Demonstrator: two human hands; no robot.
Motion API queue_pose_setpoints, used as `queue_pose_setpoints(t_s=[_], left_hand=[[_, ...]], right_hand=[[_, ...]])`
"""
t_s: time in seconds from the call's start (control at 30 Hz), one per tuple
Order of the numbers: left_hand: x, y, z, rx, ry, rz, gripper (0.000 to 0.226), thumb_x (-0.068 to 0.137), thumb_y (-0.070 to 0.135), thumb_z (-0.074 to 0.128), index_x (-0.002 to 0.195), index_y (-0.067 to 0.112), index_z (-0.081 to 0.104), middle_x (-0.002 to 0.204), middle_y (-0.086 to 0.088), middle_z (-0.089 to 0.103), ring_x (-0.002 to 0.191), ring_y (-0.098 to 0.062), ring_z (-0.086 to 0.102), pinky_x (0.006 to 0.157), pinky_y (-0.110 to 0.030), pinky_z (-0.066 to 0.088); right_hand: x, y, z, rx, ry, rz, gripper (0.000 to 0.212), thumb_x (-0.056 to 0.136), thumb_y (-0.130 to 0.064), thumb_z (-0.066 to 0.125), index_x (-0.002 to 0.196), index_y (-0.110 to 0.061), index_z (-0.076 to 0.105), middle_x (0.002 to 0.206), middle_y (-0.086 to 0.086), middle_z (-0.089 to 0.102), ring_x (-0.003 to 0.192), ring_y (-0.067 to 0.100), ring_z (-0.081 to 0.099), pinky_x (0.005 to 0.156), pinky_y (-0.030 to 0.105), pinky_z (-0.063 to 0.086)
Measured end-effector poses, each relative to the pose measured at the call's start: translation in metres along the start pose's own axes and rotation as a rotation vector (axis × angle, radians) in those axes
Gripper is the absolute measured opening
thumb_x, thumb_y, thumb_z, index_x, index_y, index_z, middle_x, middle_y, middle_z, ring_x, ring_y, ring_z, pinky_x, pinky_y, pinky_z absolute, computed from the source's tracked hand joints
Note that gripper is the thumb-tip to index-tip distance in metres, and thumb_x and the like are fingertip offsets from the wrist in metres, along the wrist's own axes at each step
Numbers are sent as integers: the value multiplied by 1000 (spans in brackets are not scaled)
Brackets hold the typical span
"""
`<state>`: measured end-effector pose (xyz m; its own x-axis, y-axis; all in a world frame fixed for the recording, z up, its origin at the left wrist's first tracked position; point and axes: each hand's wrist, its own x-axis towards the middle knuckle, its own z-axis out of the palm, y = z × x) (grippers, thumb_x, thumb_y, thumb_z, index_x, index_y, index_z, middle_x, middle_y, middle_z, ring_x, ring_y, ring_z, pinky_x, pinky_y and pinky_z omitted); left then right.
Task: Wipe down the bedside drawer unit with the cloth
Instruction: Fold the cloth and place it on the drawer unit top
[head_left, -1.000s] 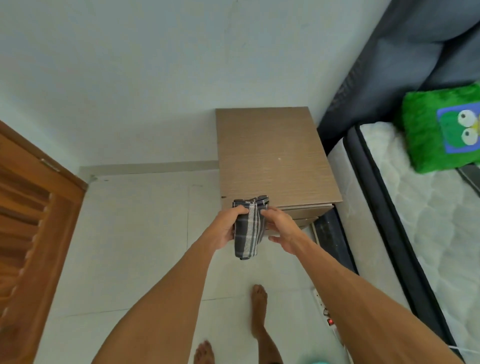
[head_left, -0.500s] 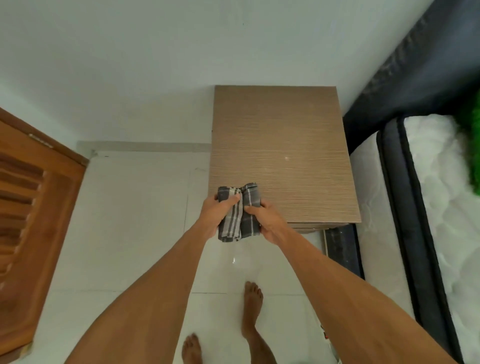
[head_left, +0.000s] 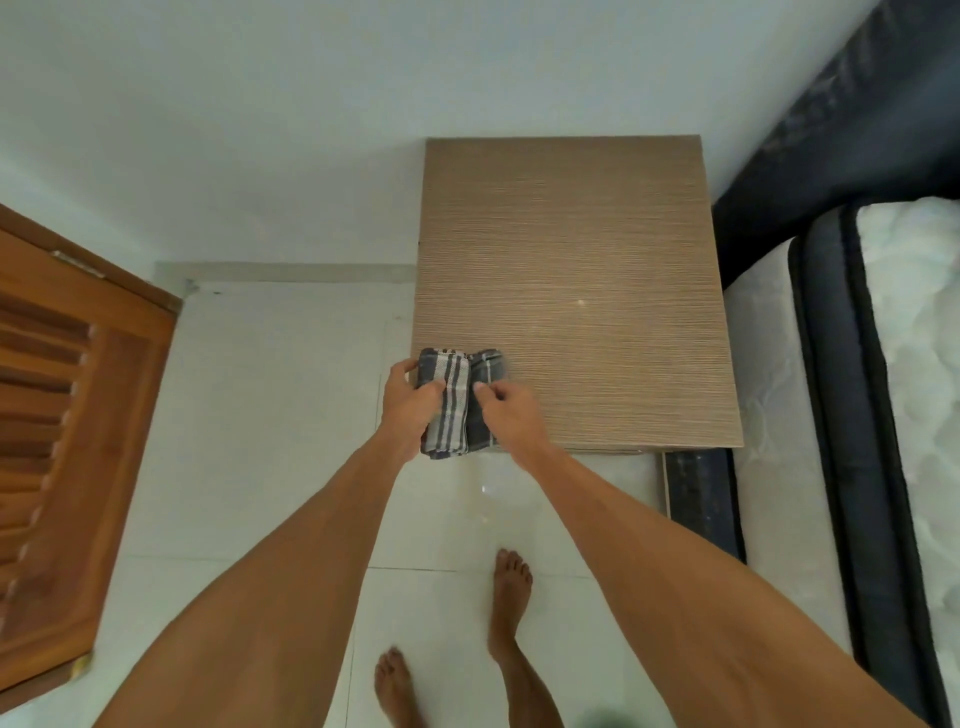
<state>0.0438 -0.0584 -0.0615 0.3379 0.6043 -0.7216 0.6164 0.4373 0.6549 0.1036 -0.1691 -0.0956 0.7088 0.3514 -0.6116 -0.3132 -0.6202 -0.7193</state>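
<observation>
The bedside drawer unit (head_left: 571, 270) has a light brown wood-grain top and stands against the white wall, seen from above. A folded grey cloth with white stripes (head_left: 457, 400) sits over the unit's near left corner. My left hand (head_left: 410, 402) grips the cloth's left side. My right hand (head_left: 506, 415) pinches its right side. The drawer fronts are hidden below the top.
A mattress with a dark border (head_left: 852, 415) lies right of the unit, against a dark headboard (head_left: 831, 104). A brown louvred wooden door (head_left: 67, 415) stands at the left. White floor tiles (head_left: 270, 415) lie below, with my bare feet (head_left: 509, 597) on them.
I have moved closer and now look more steeply down on the unit. Both hands have carried the cloth from in front of the drawers up over the top's near left corner.
</observation>
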Motion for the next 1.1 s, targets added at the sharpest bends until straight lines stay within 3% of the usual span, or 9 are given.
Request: queue_pose_setpoints(t_s=[0.1,0.17,0.33,0.43,0.6,0.77,0.9,0.97,1.1], left_hand=[[2,0,2,6,3,-6,47,91,6,56,132,24,44,117,-9,64,95,-26,66,67,-38,57],[3,0,2,8,6,-10,46,91,8,57,132,24,45,118,-8,64,96,-26,66,70,-41,58],[3,1,0,-48,14,5,31,94,19,51,125,23,53,111,-6,67,90,-20,66,67,-34,56],[5,1,-3,-64,14,-12,33,95,18,44,126,23,55,113,-7,66,95,-22,65,76,-37,56],[3,2,0,14,45,38,46,94,9,50,136,24,44,117,-7,64,89,-19,64,62,-27,51],[7,-6,4,467,84,335,58,89,12,62,139,28,38,129,-11,54,111,-28,59,89,-39,51],[11,-22,6,865,-10,495,65,89,22,64,146,26,34,137,-10,39,119,-25,49,98,-40,47],[11,-30,9,898,-34,500,64,89,23,64,147,23,35,136,-10,40,120,-26,49,100,-38,46],[10,-36,13,827,-28,495,63,92,16,60,148,21,33,131,-11,43,113,-24,52,96,-30,45]], right_hand=[[1,-3,5,-363,32,-90,40,90,-56,52,90,-21,71,107,4,49,103,19,41,94,39,40],[2,-8,7,-453,44,-131,41,90,-58,51,95,-21,70,108,0,38,102,17,31,95,38,33],[6,-18,15,-70,-89,-52,24,89,-27,65,72,-12,58,72,7,62,67,23,58,66,40,52],[5,-26,16,124,-114,28,20,89,-21,63,75,-18,49,76,4,58,69,20,55,64,36,49],[8,-31,14,223,-70,85,18,90,-13,62,84,-17,46,79,3,57,70,18,55,62,32,49],[17,-24,5,174,119,73,15,91,-8,58,98,-14,45,85,2,58,69,16,55,58,29,46],[23,-20,1,-167,210,64,23,93,-17,58,113,-12,47,106,10,62,91,27,61,79,45,54],[23,-18,1,-409,274,58,36,93,-26,61,122,-10,47,122,12,53,109,30,53,89,43,48],[24,-15,0,-357,215,85,40,94,-25,62,125,-5,46,121,16,57,106,33,58,76,39,45]])
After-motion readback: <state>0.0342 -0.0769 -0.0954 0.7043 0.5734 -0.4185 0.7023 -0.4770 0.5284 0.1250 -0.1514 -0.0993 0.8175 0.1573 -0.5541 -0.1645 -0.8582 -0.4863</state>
